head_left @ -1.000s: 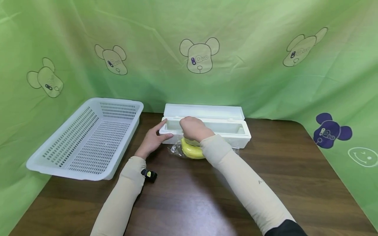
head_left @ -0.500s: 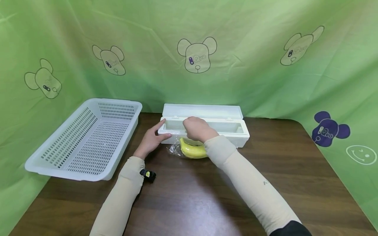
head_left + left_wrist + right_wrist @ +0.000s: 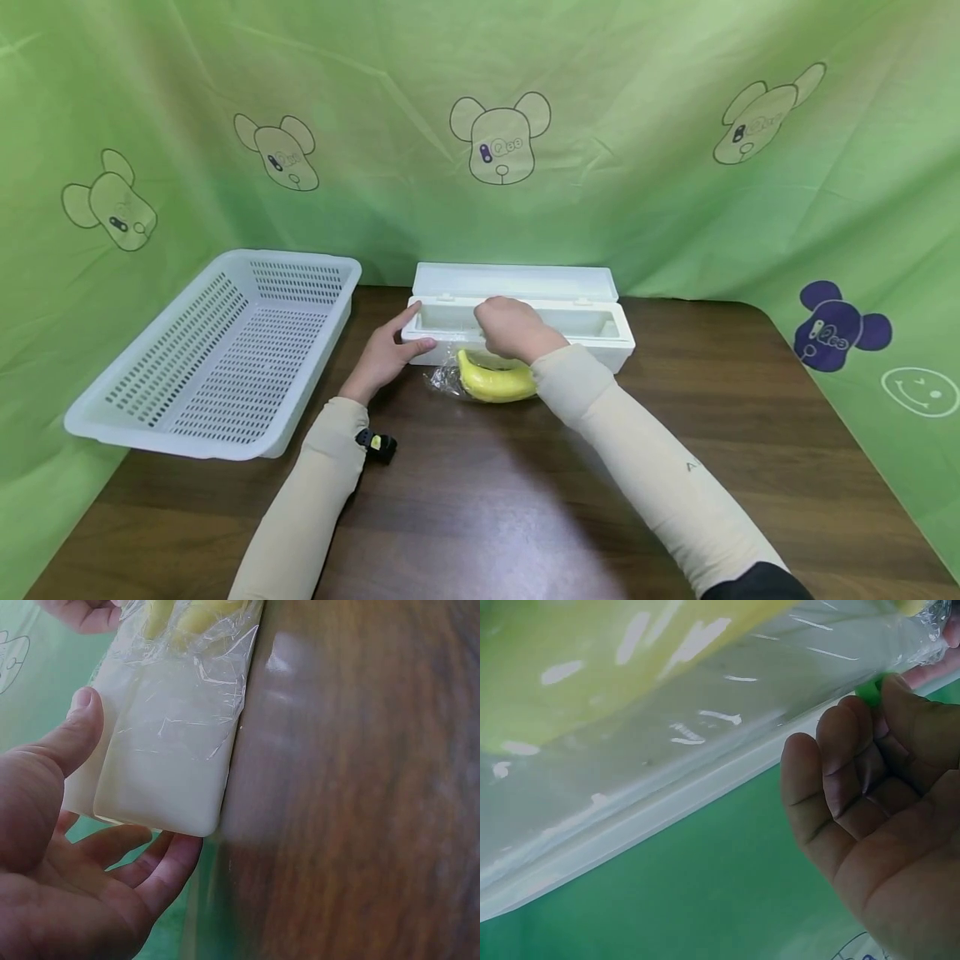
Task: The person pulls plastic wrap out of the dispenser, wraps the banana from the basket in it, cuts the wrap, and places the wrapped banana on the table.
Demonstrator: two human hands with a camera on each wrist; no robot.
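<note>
A long white cling film box [image 3: 621, 348] lies at the back of the table, its lid [image 3: 517, 282] tipped open behind it. My left hand [image 3: 381, 360] grips the box's left end, thumb in front and fingers round the end. My right hand [image 3: 516, 327] is over the front edge, pinching a small green slider [image 3: 870, 691], seen in the right wrist view. Just in front of the box, a yellow banana [image 3: 495, 382] lies in clear cling film [image 3: 448, 379]. Film also covers part of the box's front in the left wrist view; the right forearm overlaps the banana's right end.
A pale perforated plastic basket [image 3: 300, 400] stands on the left of the brown wooden table [image 3: 465, 500]. Behind and around hangs a green curtain [image 3: 600, 208] printed with bear heads. A black strap [image 3: 378, 446] sits at my left wrist.
My right hand has slid rightward along the box's front edge, and more of the banana shows. My left hand keeps its hold on the box's end.
</note>
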